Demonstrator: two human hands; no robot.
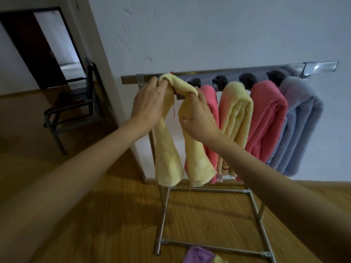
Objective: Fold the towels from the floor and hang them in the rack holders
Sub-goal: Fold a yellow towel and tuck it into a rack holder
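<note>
A pale yellow towel (168, 164) is draped over the leftmost holder of the metal rack (131, 79), its two ends hanging down. My left hand (148, 103) pinches the towel's top fold at the left. My right hand (199, 116) grips the right hanging half just below the fold. Further right on the rack hang a pink towel (209, 103), a yellow towel (237, 114), a second pink towel (267, 118) and a grey-blue towel (302, 130). On the floor at the bottom edge lie a purple towel (197, 255) and a yellow scrap (218, 260).
The rack stands on a tubular metal base (212, 190) on the wooden floor, against a white wall. A dark metal chair (76, 107) stands at the left near a doorway (57, 44).
</note>
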